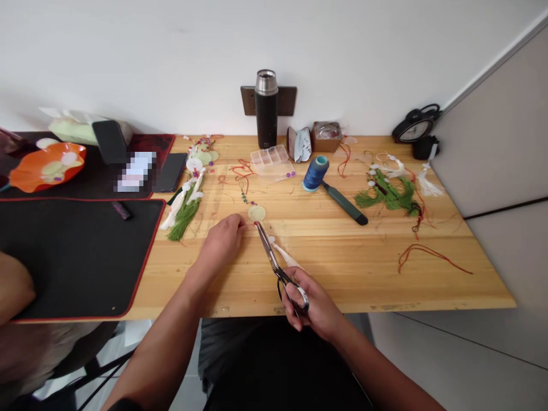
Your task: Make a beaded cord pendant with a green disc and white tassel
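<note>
My right hand [312,299] grips a pair of steel scissors [274,257], with its tips at a thin red cord [256,224] just below a pale green jade disc [257,213]. My left hand [221,244] rests on the wooden table [342,274], its fingertips pinched close to that cord. A string of small green beads [244,197] runs up from the disc. A white tassel [285,255] lies beneath the scissor blades. Green-tasselled ornaments [183,217] lie left of my left hand, and others [387,193] lie to the right.
A blue thread spool [315,173] and a green-handled tool [346,204] lie ahead, beside a clear compartment box [272,161]. A black thermos [266,108] stands at the wall. A black red-edged mat [77,257] covers the table's left part. A person's bare arm [15,285] shows at the left edge.
</note>
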A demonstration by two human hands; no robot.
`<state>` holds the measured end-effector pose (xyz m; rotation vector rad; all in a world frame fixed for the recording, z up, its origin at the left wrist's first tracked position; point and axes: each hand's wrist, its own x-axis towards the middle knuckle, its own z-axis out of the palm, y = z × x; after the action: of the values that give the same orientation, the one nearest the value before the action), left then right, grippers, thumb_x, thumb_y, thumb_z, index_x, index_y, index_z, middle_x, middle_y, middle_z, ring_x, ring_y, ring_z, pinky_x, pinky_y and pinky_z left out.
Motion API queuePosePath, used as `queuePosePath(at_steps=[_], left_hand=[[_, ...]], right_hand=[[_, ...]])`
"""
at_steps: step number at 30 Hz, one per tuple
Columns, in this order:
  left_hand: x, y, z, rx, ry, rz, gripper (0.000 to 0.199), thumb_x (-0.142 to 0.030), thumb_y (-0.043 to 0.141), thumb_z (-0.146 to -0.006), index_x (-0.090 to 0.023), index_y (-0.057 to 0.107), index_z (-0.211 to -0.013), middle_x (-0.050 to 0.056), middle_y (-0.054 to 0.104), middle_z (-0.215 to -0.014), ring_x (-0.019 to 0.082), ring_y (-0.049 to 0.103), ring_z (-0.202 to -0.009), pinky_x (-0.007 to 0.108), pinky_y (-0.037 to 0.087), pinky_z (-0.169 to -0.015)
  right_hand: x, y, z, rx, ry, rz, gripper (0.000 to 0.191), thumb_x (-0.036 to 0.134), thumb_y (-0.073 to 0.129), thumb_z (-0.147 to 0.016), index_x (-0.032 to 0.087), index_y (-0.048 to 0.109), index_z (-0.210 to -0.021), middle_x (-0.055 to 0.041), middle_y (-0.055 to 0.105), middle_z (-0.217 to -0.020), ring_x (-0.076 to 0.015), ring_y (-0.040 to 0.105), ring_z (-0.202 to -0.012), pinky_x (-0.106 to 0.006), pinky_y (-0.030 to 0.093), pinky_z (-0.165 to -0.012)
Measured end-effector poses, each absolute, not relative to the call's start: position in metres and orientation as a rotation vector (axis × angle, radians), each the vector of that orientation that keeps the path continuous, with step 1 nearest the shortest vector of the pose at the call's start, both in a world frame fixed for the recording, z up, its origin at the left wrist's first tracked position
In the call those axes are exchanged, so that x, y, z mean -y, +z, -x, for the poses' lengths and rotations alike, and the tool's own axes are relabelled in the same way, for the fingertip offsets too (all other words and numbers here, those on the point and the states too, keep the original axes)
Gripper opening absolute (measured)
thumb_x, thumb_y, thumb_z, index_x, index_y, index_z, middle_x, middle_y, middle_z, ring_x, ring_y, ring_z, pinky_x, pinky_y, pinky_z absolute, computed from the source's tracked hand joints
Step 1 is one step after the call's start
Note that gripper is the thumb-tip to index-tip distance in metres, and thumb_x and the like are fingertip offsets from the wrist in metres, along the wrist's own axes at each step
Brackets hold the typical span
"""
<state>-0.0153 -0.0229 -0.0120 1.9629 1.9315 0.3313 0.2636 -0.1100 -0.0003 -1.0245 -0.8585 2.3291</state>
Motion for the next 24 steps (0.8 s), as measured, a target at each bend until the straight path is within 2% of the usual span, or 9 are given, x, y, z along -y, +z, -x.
queuePosePath(at_steps=[5,10,15,24], left_hand=[[0.022,-0.010,0.015,-1.927,0.431,-1.864,0.015,-0.028,0.053,-0.104,-0.023,0.067,-0.102,0.012,0.080,-0.103,0.033,0.075,-0.100,0.043,0.057,-0.089],[0.023,-0.017,0.017,-1.885,0.539,-1.883,0.030,-0.026,0.054,-0.103,-0.019,0.075,-0.123,0.013,0.083,-0.117,0.032,0.076,-0.109,0.044,0.058,-0.100],[0.024,-0.024,0.018,-1.876,0.550,-1.977,0.032,-0.029,0.051,-0.107,-0.019,0.081,-0.113,0.013,0.082,-0.113,0.033,0.076,-0.107,0.044,0.059,-0.095],[0.028,-0.020,0.014,-1.875,0.620,-1.979,0.029,-0.033,0.054,-0.108,-0.021,0.080,-0.104,0.012,0.082,-0.109,0.031,0.076,-0.101,0.043,0.058,-0.092]], right_hand=[[0.109,-0.002,-0.265,0.871,2.343,1.021,0.065,0.075,0.079,-0.093,0.025,0.049,-0.123,0.0089,0.063,-0.068,-0.0081,0.053,-0.041,-0.019,0.019,-0.038],[0.110,-0.003,-0.264,0.890,2.352,1.049,0.066,0.076,0.078,-0.093,0.025,0.048,-0.121,0.0090,0.063,-0.068,-0.0082,0.053,-0.041,-0.019,0.019,-0.038],[0.110,0.000,-0.263,0.918,2.350,1.096,0.069,0.077,0.078,-0.091,0.025,0.047,-0.123,0.0096,0.063,-0.068,-0.0084,0.053,-0.041,-0.019,0.019,-0.039],[0.108,0.010,-0.258,0.977,2.339,1.222,0.073,0.078,0.078,-0.088,0.025,0.046,-0.125,0.0108,0.063,-0.068,-0.0088,0.053,-0.043,-0.020,0.026,-0.041]])
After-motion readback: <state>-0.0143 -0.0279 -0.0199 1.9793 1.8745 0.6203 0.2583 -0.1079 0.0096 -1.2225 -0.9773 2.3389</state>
